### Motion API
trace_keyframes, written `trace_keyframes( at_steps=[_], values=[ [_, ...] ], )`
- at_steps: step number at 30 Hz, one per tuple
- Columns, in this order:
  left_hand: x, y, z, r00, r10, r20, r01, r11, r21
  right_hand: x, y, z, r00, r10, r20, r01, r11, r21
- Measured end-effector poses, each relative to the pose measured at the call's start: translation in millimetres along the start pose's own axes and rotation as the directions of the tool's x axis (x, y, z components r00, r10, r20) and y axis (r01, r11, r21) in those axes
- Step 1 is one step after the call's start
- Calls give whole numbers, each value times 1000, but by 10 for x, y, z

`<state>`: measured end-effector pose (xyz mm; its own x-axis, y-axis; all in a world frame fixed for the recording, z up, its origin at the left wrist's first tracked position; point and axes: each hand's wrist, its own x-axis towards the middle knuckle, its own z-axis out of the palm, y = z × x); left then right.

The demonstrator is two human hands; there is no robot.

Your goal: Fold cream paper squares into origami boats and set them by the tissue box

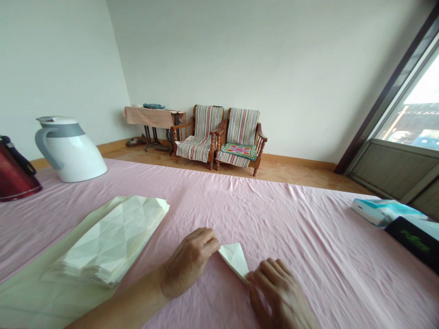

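A small piece of folded white paper (pixel 236 257) lies on the pink cloth between my hands, its visible part roughly triangular. My left hand (pixel 196 252) has its fingers closed on the paper's upper left corner. At the lower right corner, my right hand (pixel 276 292) pinches the same paper, thumb below and fingers curled. To the left of my left hand rests a stack of creased white paper sheets (pixel 113 237), marked with triangular fold lines. Under that stack spreads a larger pale greenish sheet (pixel 41 297).
A white and grey jug (pixel 77 151) and a red flask (pixel 15 171) stand at the left. On the right sit a tissue pack (pixel 384 211) and a black box (pixel 414 242). Beyond the table are two wooden chairs (pixel 236 132) and a cloth-covered sewing table (pixel 151 118).
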<state>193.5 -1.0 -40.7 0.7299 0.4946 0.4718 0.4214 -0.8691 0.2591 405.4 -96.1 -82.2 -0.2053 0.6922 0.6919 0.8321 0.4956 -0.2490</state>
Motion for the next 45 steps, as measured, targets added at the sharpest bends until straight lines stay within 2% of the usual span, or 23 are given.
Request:
trace_keyframes(
  at_steps=[3,6,9,13,16,19,20,22,24,25,29,37,42,45],
  values=[
    [10,-34,28,996,-14,-90,5,995,-104,37,-40,-78,982,160,98,-172,977,129],
    [52,-32,10,991,-22,-133,-4,981,-193,123,-77,-168,945,299,134,-323,916,238],
    [139,-14,-55,990,-1,-140,-31,975,-222,234,-104,-176,917,364,166,-398,867,299],
    [305,13,-125,991,1,-136,-41,956,-291,360,-119,-65,882,422,209,-470,811,348],
    [408,40,-75,985,-87,-148,21,916,-400,407,-130,15,795,529,298,-606,675,421],
    [441,72,58,966,-191,-176,91,884,-458,400,-142,62,710,603,364,-696,521,494],
    [434,84,106,948,-264,-180,143,854,-501,389,-144,75,696,618,365,-704,490,514],
    [401,110,186,883,-447,-144,276,742,-612,362,-142,96,688,633,355,-704,463,539],
    [352,140,235,827,-557,-76,370,641,-672,342,-136,109,691,637,343,-699,466,543],
    [328,157,248,819,-572,-44,396,620,-678,337,-134,112,692,638,336,-697,470,542],
    [266,239,262,840,-540,58,429,594,-681,351,-143,87,695,643,322,-695,486,530],
    [285,354,273,856,-503,124,461,630,-625,378,-137,32,724,646,242,-672,583,457],
    [280,355,279,865,-492,97,455,689,-564,335,-35,45,732,643,225,-675,641,367],
    [264,333,293,870,-486,82,451,716,-533,286,62,101,750,640,168,-654,678,335]
  ],
)
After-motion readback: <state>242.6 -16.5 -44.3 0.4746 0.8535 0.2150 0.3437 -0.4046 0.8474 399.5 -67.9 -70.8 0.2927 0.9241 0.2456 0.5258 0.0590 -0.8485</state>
